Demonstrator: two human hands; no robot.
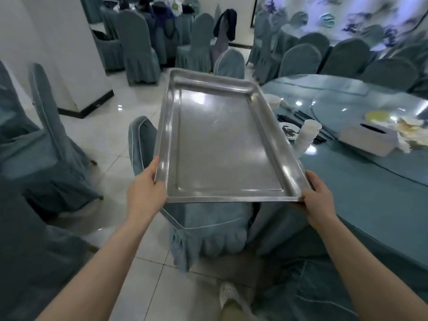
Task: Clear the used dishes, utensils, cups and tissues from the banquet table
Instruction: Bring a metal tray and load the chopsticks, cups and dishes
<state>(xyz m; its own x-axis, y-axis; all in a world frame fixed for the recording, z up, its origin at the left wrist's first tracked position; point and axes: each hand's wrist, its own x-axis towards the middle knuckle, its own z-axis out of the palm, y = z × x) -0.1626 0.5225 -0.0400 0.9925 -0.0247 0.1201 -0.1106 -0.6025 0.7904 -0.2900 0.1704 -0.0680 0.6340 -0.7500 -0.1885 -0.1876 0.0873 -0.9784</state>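
I hold a bare steel tray (222, 140) in front of me, over a covered chair (203, 228). My left hand (146, 191) grips its near left corner and my right hand (317, 195) grips its near right corner. The round banquet table (370, 193) with a teal cloth lies to the right. On it stand a stack of white cups (306, 137), a small patterned plate (288, 130), dark chopsticks (301, 117), a white bowl (273, 100), a white tissue box (368, 137), a dish with yellow leftovers (377, 115) and crumpled tissues (410, 135).
A glass turntable (370, 103) covers the table's middle. Covered chairs stand at the left (46, 140), around the table's far side (301, 59) and further back. A white pillar (69, 54) rises at the left. White floor tiles (111, 126) run between the chairs.
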